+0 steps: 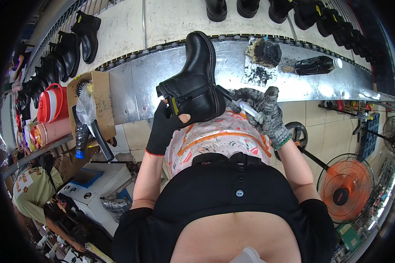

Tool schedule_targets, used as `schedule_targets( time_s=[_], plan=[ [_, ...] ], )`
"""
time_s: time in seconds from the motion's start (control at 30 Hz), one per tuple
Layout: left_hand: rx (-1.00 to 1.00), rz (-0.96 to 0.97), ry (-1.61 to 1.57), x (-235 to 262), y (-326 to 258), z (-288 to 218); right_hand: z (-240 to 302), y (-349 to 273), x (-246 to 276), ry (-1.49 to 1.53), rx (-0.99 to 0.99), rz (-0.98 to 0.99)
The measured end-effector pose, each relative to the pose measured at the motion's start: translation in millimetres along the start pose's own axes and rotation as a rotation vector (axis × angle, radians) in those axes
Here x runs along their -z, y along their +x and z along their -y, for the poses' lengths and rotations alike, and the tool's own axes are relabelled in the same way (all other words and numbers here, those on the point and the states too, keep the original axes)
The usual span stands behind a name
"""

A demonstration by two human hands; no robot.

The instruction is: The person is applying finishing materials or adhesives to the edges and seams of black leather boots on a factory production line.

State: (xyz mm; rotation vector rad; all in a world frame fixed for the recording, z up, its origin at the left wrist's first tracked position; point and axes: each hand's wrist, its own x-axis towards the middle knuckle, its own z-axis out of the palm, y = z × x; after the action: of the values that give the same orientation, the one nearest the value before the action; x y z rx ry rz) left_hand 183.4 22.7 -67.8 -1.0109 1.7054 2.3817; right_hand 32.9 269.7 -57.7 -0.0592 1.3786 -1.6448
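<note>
A black leather ankle boot lies on its side at the metal ledge's near edge, toe pointing away and sole to the right. My left hand, in a black glove with bare fingertips, is closed on the boot's shaft beside a yellow tab. My right hand, in a grey knitted glove, grips a slim pen-like tool with a whitish barrel. Its dark end reaches the sole edge near the heel; whether it touches is unclear. Some right fingers are hidden behind the tool.
On the metal ledge are a blackened block on stained paper and a dark bottle with a white cap. A cardboard box stands left. More boots line the conveyor beyond. An orange fan stands right; another person is lower left.
</note>
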Motion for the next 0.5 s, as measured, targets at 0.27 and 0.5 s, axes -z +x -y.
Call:
schedule_targets(
  time_s=[0.27,0.5],
  plan=[
    [-0.043,0.043,-0.058,-23,-2,-10,18,-26,5,-0.61,0.057,0.118],
    [0.039,-0.008,-0.072,-32,-1,-12,42,-49,-6,-0.707,0.045,0.058]
  ],
)
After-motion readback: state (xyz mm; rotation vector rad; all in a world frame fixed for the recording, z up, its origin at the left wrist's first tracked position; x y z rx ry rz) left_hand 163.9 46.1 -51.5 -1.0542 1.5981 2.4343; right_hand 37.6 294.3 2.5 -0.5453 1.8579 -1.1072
